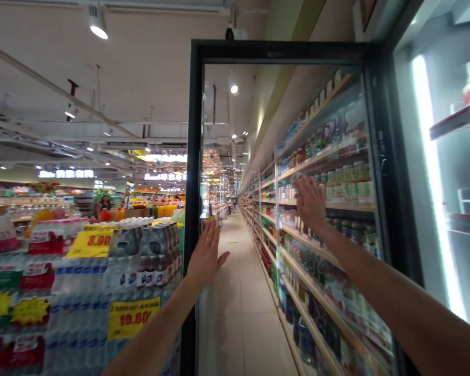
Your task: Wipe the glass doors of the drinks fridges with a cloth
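Observation:
A glass fridge door with a black frame [196, 130] stands swung out in front of me. My left hand [206, 255] is at the frame's left upright, fingers stretched out and thumb apart, with nothing in it. In front of the glass, my right hand [310, 202] is raised with its palm toward the pane and its fingers spread. It is slightly blurred, and I cannot tell whether it touches the glass. Shelves of bottles [347, 183] show in the pane behind the right hand.
At right is the lit fridge interior, with a light strip [434, 172] and a shelf [460, 117] holding goods. Stacked packs of bottles [76, 303] with yellow price signs [133, 317] stand at left. A tiled aisle floor [238, 282] shows through the glass. A person [104, 204] is far back.

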Motion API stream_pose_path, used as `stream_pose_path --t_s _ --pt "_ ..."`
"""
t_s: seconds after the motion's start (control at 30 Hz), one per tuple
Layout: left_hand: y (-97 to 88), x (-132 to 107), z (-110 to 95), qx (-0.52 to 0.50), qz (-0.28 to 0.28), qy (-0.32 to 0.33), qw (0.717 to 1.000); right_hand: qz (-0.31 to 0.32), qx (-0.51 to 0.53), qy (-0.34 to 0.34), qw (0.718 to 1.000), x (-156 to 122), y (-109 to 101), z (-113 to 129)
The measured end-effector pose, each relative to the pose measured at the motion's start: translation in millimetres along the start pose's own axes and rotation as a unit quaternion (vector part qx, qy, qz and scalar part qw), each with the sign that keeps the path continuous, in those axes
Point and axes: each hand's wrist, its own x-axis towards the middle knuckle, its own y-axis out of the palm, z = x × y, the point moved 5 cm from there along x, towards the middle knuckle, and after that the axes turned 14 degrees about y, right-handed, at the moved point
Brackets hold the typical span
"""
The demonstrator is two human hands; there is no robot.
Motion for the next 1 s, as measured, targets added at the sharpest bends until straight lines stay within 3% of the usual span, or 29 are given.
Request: stream_pose_path --t_s 0.07,0.13,0.2,0.27,0.3,0.33,0.4,0.47,0.5,0.6,0.7,0.77,0.83,0.9,1.0 --pt "0.1 3.7 -4.9 0.003 -0.011 -0.02 1.0 -0.041 -0.009 0.068 0.997 10.8 -2.7 -11.4" --pt "0.5 5.9 -8.5 0.008 -0.028 -0.046 0.999 -0.022 -0.01 0.051 0.998 0.4 4.7 5.7" --pt "0.8 5.8 -11.4 0.01 -0.041 -0.06 0.997 0.062 0.003 -0.051 0.997 -23.6 17.9 38.7" --pt "0.2 5.0 -14.3 0.005 -0.042 -0.063 0.997 0.159 0.026 -0.175 0.971 -46.8 26.9 66.2" --pt "-1.2 5.4 -15.7 0.004 -0.042 -0.065 0.997 0.181 0.035 -0.196 0.963 -50.8 27.6 71.7" --pt "-3.5 7.3 -17.3 0.004 -0.044 -0.067 0.997 0.175 0.04 -0.173 0.968 -47.0 25.9 70.9" --pt "-9.7 18.6 -22.4 -0.003 -0.058 -0.056 0.997 0.112 0.05 -0.031 0.992 -26.7 19.1 57.4" --pt "-15.0 42.0 -30.2 -0.038 -0.085 -0.016 0.996 0.062 0.08 0.105 0.989 -10.8 14.7 46.8" --pt "-16.2 57.3 -34.0 -0.066 -0.099 0.007 0.993 0.059 0.1 0.135 0.984 -7.7 14.8 48.2" --pt "-12.5 107.0 -41.7 -0.13 -0.138 0.031 0.981 0.092 0.163 0.113 0.976 -15.8 16.7 70.6" --pt "1.2 145.3 -58.6 -0.128 -0.132 0.056 0.981 0.093 0.248 0.087 0.96 -32.1 11.6 84.3" --pt "9.9 157.2 -71.9 -0.097 -0.122 0.054 0.986 0.069 0.303 0.102 0.945 -35.4 5.2 76.9" --pt "12.5 159.8 -78.6 -0.061 -0.126 0.044 0.989 0.034 0.29 0.112 0.95 -31.4 -2.0 61.3" --pt "8.0 159.7 -73.9 -0.04 -0.124 0.067 0.989 0.005 0.203 0.1 0.974 -24.5 -8.0 46.2" --pt "-12.1 164.3 -33.9 -0.023 -0.116 0.08 0.99 0.005 0.075 0.06 0.995 -18.7 -8.3 35.5"
